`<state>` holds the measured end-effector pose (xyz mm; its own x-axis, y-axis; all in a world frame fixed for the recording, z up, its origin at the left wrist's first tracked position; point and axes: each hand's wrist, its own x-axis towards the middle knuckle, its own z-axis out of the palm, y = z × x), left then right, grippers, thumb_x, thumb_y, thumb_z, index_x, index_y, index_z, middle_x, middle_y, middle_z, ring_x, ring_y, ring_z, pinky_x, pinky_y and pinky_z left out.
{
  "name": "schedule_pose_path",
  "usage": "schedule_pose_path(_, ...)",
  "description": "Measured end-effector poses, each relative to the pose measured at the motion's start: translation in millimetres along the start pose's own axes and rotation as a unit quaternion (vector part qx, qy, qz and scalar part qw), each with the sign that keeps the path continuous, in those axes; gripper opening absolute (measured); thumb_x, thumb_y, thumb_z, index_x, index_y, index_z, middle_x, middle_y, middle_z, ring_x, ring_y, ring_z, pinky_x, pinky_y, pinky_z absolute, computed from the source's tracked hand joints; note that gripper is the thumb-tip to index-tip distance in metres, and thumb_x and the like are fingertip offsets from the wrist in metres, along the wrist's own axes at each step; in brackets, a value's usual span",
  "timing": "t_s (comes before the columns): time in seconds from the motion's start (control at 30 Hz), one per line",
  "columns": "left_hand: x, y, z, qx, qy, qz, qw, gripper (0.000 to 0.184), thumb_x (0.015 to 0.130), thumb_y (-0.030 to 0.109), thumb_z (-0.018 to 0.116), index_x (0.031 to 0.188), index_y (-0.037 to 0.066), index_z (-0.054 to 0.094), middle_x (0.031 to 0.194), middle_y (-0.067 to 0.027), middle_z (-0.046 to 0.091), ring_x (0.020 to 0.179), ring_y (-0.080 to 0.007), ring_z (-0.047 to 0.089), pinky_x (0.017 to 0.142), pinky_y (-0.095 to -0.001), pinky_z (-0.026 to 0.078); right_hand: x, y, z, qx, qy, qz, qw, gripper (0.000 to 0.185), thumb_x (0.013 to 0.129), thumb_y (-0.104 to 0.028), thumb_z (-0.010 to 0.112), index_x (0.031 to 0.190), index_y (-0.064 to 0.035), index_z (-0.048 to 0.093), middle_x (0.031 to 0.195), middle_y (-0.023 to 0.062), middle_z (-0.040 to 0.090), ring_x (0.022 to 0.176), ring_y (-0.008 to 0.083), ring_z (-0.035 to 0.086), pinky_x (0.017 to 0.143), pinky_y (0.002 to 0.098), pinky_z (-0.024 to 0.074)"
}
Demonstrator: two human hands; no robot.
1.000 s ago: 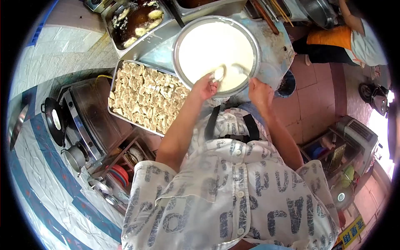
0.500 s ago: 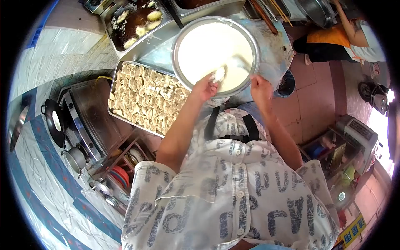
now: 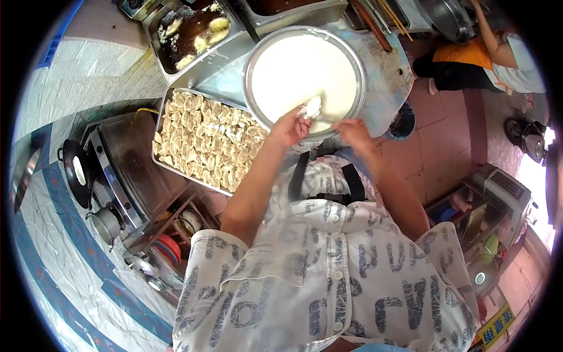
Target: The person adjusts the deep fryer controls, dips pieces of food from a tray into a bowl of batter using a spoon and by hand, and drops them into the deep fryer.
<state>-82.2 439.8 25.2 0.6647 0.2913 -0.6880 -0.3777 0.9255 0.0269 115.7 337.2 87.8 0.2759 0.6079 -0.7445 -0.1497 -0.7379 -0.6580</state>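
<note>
A large metal bowl holds pale, creamy batter. Over its near rim, my left hand is closed on the handle of a small ladle or spoon, whose head is coated in batter. My right hand, a little blurred, is closed at the bowl's near right rim around a thin handle that reaches into the batter; the tool's far end is hard to make out. Left of the bowl, a metal tray is filled with rows of small browned pieces.
Behind the tray, a fryer of dark oil holds several pale pieces. Tongs and sticks lie at the back right. A person in an orange apron stands at the far right. A stove and wok are at left.
My right hand has moved left and nearer to me along the bowl's rim, with its tool. My left hand has shifted slightly, and the battered spoon head is a little further right.
</note>
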Motion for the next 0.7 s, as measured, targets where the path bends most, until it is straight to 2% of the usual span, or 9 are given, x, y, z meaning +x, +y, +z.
schedule_pose_path(0.03, -2, -1, 2, -0.003, 0.005, -0.003, 1.000, 0.037, 0.087, 0.012, 0.070, 0.121, 0.003, 0.059, 0.103, -0.0073, 0.068, 0.073, -0.0111, 0.063, 0.057, -0.0164, 0.055, -3, 2, 8, -0.018, -0.028, 0.002, 0.999, 0.018, 0.083, -0.018, 0.071, 0.087, -0.0012, 0.074, 0.059, -0.0004, 0.053, 0.050, 0.0090, 0.044, 0.046, 0.0249, 0.0313)
schedule_pose_path(0.07, -3, -1, 3, -0.008, 0.010, -0.005, 1.000, 0.037, 0.087, 0.012, 0.070, 0.121, 0.003, 0.059, 0.103, -0.0071, 0.068, 0.073, -0.0111, 0.063, 0.056, -0.0164, 0.055, -3, 1, 14, -0.011, 0.008, -0.008, 1.000, 0.018, 0.085, -0.018, 0.069, 0.091, -0.0019, 0.074, 0.057, -0.0018, 0.050, 0.048, 0.0076, 0.040, 0.044, 0.0239, 0.0289)
schedule_pose_path(0.2, -18, 10, 9, -0.011, -0.016, 0.007, 1.000, 0.034, 0.090, 0.018, 0.068, 0.121, 0.006, 0.060, 0.100, -0.0056, 0.068, 0.073, -0.0114, 0.063, 0.057, -0.0187, 0.054, 12, -21, -16, 0.278, -0.047, 0.015, 0.959, 0.025, 0.093, -0.020, 0.060, 0.102, -0.0008, 0.072, 0.053, -0.0055, 0.039, 0.043, 0.0045, 0.028, 0.040, 0.0222, 0.0198)
schedule_pose_path(0.37, -50, 77, 14, -0.008, -0.038, 0.100, 0.994, 0.029, 0.093, 0.023, 0.063, 0.119, 0.011, 0.061, 0.094, -0.0044, 0.068, 0.071, -0.0113, 0.062, 0.059, -0.0218, 0.053, 16, -12, -39, 0.108, 0.011, -0.061, 0.992, 0.030, 0.096, -0.022, 0.058, 0.105, 0.0036, 0.071, 0.053, -0.0044, 0.040, 0.043, 0.0057, 0.029, 0.041, 0.0239, 0.0215)
schedule_pose_path(0.43, -68, 126, 7, 0.008, -0.022, 0.146, 0.989, 0.025, 0.096, 0.022, 0.059, 0.119, 0.012, 0.060, 0.090, -0.0038, 0.067, 0.070, -0.0115, 0.062, 0.058, -0.0227, 0.052, 14, 2, -43, 0.063, 0.014, -0.064, 0.996, 0.032, 0.097, -0.023, 0.057, 0.106, 0.0047, 0.070, 0.053, -0.0034, 0.042, 0.044, 0.0059, 0.031, 0.042, 0.0247, 0.0227)
schedule_pose_path(0.5, -85, 183, 5, 0.023, 0.003, 0.198, 0.980, 0.022, 0.097, 0.022, 0.057, 0.117, 0.013, 0.060, 0.088, -0.0032, 0.066, 0.070, -0.0117, 0.062, 0.057, -0.0232, 0.051, 6, 12, -38, 0.083, 0.034, -0.018, 0.996, 0.032, 0.097, -0.024, 0.057, 0.105, 0.0034, 0.071, 0.053, -0.0035, 0.043, 0.044, 0.0056, 0.031, 0.042, 0.0244, 0.0232)
schedule_pose_path(0.57, -100, 240, 7, 0.079, 0.099, 0.258, 0.958, 0.018, 0.100, 0.023, 0.052, 0.113, 0.014, 0.060, 0.083, -0.0012, 0.064, 0.067, -0.0114, 0.060, 0.056, -0.0235, 0.050, 3, 19, -35, 0.068, 0.032, 0.018, 0.997, 0.032, 0.097, -0.025, 0.057, 0.105, 0.0022, 0.071, 0.054, -0.0034, 0.044, 0.044, 0.0054, 0.032, 0.042, 0.0240, 0.0236)
schedule_pose_path(0.6, -107, 264, 10, 0.093, 0.117, 0.288, 0.946, 0.021, 0.101, 0.025, 0.050, 0.117, 0.013, 0.057, 0.085, -0.0040, 0.063, 0.064, -0.0112, 0.057, 0.053, -0.0227, 0.048, 1, 23, -34, 0.061, 0.032, 0.037, 0.997, 0.032, 0.097, -0.025, 0.057, 0.105, 0.0017, 0.071, 0.054, -0.0033, 0.045, 0.045, 0.0053, 0.033, 0.042, 0.0238, 0.0238)
schedule_pose_path(0.7, -109, 337, 2, 0.168, 0.182, 0.348, 0.904, 0.021, 0.103, 0.024, 0.048, 0.120, 0.014, 0.055, 0.089, -0.0071, 0.062, 0.061, -0.0118, 0.053, 0.049, -0.0228, 0.046, -5, 32, -27, 0.032, 0.039, 0.004, 0.999, 0.031, 0.097, -0.027, 0.058, 0.106, -0.0007, 0.072, 0.056, -0.0032, 0.047, 0.046, 0.0051, 0.035, 0.042, 0.0233, 0.0243)
